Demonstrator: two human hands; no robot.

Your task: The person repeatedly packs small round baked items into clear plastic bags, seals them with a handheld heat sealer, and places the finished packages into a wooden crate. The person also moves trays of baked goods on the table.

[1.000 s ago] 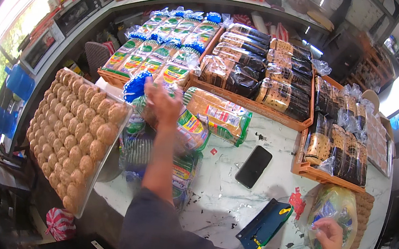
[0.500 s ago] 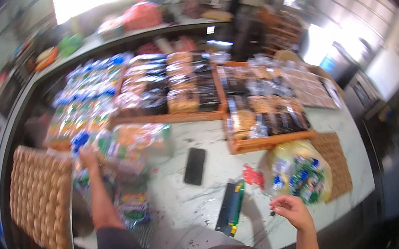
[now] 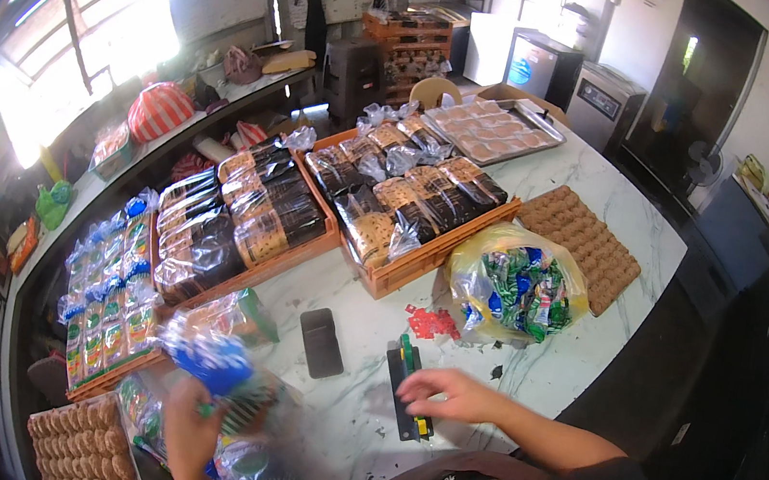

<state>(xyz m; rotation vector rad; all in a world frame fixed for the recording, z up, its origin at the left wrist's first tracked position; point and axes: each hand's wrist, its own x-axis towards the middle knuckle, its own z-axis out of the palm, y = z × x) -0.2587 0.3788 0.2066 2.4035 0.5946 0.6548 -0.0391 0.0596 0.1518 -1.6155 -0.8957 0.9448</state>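
At the lower left, my left hand (image 3: 190,428) is closed on the gathered neck of a clear bread bag (image 3: 251,402) with a blue-and-white top, smeared by motion. More bagged loaves (image 3: 251,475) lie beside and below it. My right hand (image 3: 456,395) hovers over a narrow black bench tool (image 3: 403,393) with green and yellow parts. Its fingers are loosely bent, with nothing visible between them. A dark phone (image 3: 321,342) lies on the table between the hands. Beyond the tool sits a yellowish plastic bag (image 3: 573,279) full of green and blue wrappers or packets.
Wooden crates (image 3: 439,267) of bagged loaves line the far side, with blue-topped bread bags (image 3: 109,301) at left. Red scraps (image 3: 432,323) lie near the tool. A brown textured slab (image 3: 587,252), a tray of flat pieces (image 3: 496,129) and a bumpy tray of buns (image 3: 86,444) stand around.
My left hand has brought a blue-topped bread bag in from the left toward me. My right hand has moved left to the black tool. The whole view has turned rightward.
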